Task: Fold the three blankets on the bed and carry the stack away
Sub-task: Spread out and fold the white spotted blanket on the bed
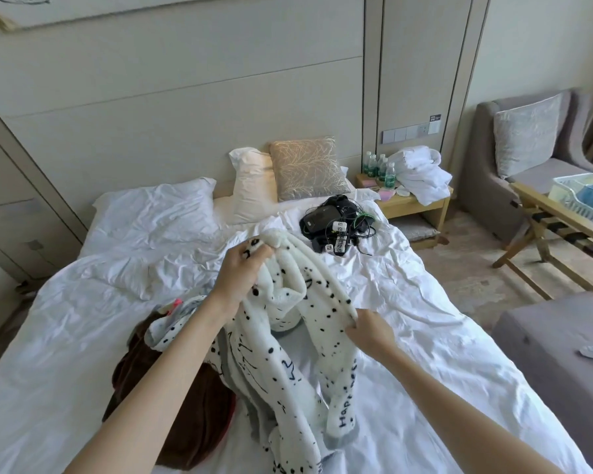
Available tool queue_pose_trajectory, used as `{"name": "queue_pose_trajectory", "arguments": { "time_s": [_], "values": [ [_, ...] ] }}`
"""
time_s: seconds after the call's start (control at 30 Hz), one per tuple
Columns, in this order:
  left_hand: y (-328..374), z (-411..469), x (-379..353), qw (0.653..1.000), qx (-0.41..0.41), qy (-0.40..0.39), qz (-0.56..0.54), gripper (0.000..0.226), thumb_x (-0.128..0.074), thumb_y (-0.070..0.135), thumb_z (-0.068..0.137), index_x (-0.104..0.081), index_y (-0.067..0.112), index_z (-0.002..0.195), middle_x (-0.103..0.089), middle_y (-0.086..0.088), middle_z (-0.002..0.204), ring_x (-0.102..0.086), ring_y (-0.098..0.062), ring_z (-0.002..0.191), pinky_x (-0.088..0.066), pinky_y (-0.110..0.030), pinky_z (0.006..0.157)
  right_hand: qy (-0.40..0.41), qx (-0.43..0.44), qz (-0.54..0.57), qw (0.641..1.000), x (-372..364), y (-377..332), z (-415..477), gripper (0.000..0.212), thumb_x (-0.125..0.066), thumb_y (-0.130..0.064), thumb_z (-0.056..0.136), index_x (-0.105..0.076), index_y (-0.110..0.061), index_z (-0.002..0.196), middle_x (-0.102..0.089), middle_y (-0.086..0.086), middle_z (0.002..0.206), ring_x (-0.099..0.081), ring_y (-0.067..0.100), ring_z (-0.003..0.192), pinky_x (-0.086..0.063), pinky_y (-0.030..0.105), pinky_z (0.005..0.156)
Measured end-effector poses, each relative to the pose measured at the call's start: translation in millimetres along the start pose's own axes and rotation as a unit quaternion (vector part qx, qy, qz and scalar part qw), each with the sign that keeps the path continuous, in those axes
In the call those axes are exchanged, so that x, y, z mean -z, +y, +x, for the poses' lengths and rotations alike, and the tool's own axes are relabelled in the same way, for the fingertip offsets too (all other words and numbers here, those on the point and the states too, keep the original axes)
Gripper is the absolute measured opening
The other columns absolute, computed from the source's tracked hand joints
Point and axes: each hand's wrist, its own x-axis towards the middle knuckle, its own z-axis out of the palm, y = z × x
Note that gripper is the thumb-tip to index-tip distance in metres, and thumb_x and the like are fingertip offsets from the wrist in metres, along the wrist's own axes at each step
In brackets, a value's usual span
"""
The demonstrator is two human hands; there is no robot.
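Observation:
A white fleece blanket with black spots and writing (288, 343) is lifted off the bed (408, 302), hanging crumpled between my hands. My left hand (242, 271) grips its upper edge, raised higher. My right hand (368, 330) pinches another edge lower to the right. A dark brown blanket (189, 415) lies bunched on the sheet under my left forearm. Beside it a bit of pink and patterned fabric (177, 307) peeks out; what it belongs to I cannot tell.
A tangle of black devices and cables (336, 224) lies near the pillows (305, 169). The nightstand (411, 205) holds water bottles and a white robe. A grey sofa (528, 148), a wooden rack with a dish tray (582, 200) and a grey ottoman (555, 350) stand to the right.

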Motion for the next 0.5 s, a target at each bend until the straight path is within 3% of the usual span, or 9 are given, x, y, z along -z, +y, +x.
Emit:
{"name": "queue_pose_trajectory", "arguments": {
  "time_s": [0.1, 0.27, 0.4, 0.5],
  "values": [
    [-1, -1, 13, 1.0, 0.003, 0.027, -0.004, 0.015, -0.065, 0.034, 0.083, -0.069, 0.033, 0.069, -0.068, 0.01, 0.075, -0.064, -0.006, 0.081, -0.047, -0.025, 0.071, 0.051, -0.046, -0.002, 0.998, -8, 19, 1, 0.021, -0.044, -0.005, 0.072, -0.031, -0.015, 0.06, -0.043, 0.002, 0.062, -0.04, 0.02, 0.053, -0.023, 0.025, 0.045],
    [-3, -1, 28, 0.998, 0.021, 0.062, -0.019, 0.011, -0.065, 0.04, 0.073, -0.068, 0.03, 0.069, -0.07, -0.001, 0.083, -0.066, -0.022, 0.092, -0.051, -0.042, 0.084, 0.068, -0.106, 0.042, 0.991, -15, 44, 7, 0.021, -0.044, -0.004, 0.076, -0.031, -0.013, 0.062, -0.043, 0.006, 0.063, -0.041, 0.023, 0.056, -0.024, 0.028, 0.049],
    [-15, 0, 38, 0.995, 0.046, 0.087, -0.021, 0.008, -0.068, 0.037, 0.078, -0.071, 0.03, 0.076, -0.075, -0.004, 0.09, -0.07, -0.024, 0.095, -0.054, -0.049, 0.089, 0.065, -0.149, 0.168, 0.972, 5, 44, 1, 0.016, -0.043, -0.014, 0.072, -0.035, -0.014, 0.058, -0.04, 0.003, 0.058, -0.037, 0.021, 0.052, -0.026, 0.029, 0.05],
    [-17, 1, 41, 0.994, 0.055, 0.093, -0.022, 0.007, -0.068, 0.038, 0.081, -0.073, 0.033, 0.08, -0.076, 0.003, 0.09, -0.069, -0.021, 0.097, -0.054, -0.046, 0.091, 0.053, -0.174, 0.353, 0.918, 39, 22, -4, 0.014, -0.045, -0.013, 0.076, -0.039, -0.014, 0.063, -0.039, 0.005, 0.061, -0.034, 0.019, 0.056, -0.025, 0.029, 0.054]
  ]
}}
